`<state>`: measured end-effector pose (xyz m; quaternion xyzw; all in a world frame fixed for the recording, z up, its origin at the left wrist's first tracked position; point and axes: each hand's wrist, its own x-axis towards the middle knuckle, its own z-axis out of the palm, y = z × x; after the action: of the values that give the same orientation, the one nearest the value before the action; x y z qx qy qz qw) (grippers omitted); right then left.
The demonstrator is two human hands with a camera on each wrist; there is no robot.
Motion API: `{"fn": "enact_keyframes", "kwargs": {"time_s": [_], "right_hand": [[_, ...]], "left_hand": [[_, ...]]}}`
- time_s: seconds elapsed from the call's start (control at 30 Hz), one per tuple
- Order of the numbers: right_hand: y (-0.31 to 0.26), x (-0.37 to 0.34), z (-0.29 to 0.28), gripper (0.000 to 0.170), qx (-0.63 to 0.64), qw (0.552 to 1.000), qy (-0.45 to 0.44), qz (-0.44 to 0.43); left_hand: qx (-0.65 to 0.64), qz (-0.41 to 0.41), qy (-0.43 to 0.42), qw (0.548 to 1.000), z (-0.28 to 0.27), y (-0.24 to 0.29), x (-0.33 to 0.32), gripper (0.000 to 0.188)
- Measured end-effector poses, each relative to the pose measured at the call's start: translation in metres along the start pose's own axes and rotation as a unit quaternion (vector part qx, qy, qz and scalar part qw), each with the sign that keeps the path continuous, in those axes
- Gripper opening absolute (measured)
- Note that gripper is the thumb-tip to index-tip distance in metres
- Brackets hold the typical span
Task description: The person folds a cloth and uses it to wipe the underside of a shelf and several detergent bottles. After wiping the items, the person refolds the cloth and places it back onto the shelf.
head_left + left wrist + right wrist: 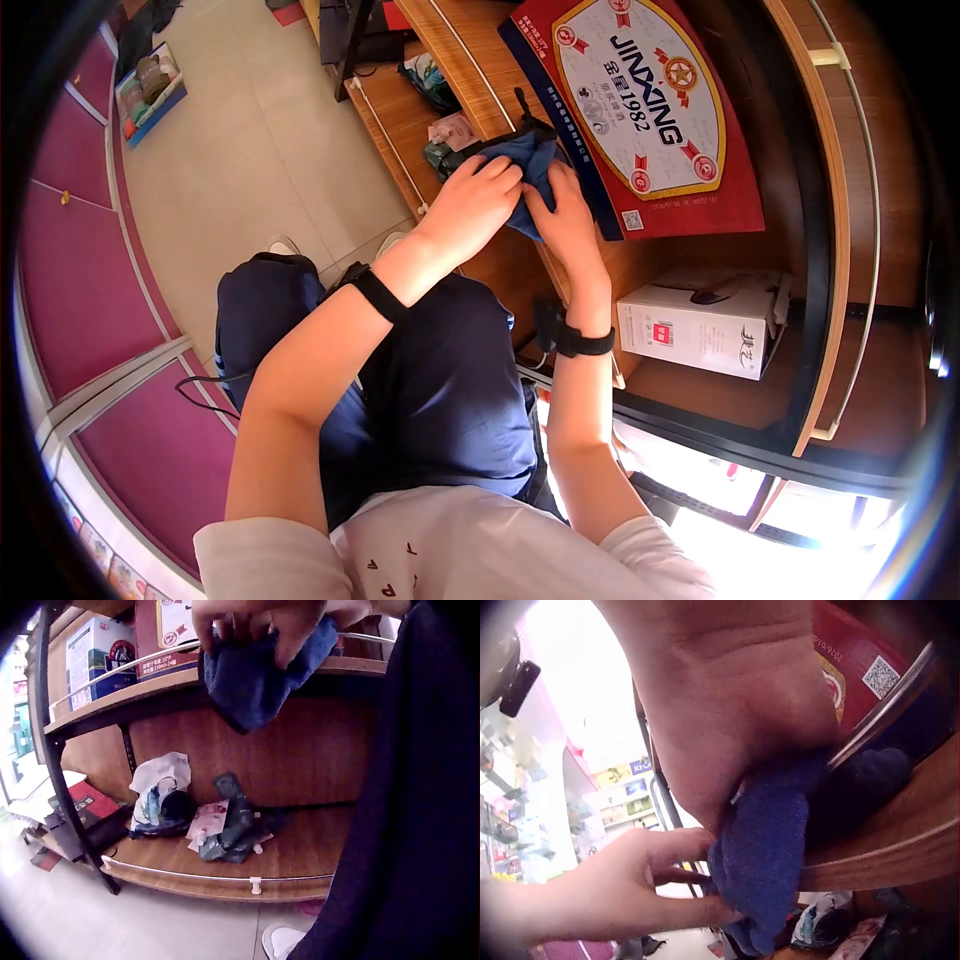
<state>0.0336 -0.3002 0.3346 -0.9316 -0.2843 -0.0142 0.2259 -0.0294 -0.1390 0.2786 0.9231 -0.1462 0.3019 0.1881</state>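
Observation:
A blue fuzzy cloth (530, 172) is bunched between both hands at the shelf's front edge. My left hand (474, 208) grips it from the left, its fingers curled over the top; in the left wrist view the cloth (251, 686) hangs down below those fingers. From the other side my right hand (572, 225) holds the cloth, thumb toward the left hand. In the right wrist view, folds of cloth (765, 840) drape beneath the right hand (735, 712), and the left hand's fingers pinch the near side. Part of the cloth lies against the wooden shelf edge (877, 859).
A red and blue JINXING carton (650, 110) stands on the shelf just beyond the hands, with a white box (700, 325) nearby. On the lower shelf lie a white plastic bag (161, 791) and dark green packets (232, 832). A metal rail (202, 877) runs along its edge.

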Motion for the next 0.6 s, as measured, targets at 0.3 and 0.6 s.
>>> {"fn": "enact_keyframes", "kwargs": {"time_s": [0.3,0.6], "right_hand": [[-0.004,-0.064,-0.027,0.049,-0.012,0.995,0.025,0.096],[-0.011,-0.128,-0.022,0.042,-0.098,0.988,0.079,0.092]], "left_hand": [[-0.117,0.073,-0.033,0.990,0.010,0.028,-0.003,0.014],[-0.137,0.155,-0.053,0.977,0.013,0.059,-0.014,0.011]]}}
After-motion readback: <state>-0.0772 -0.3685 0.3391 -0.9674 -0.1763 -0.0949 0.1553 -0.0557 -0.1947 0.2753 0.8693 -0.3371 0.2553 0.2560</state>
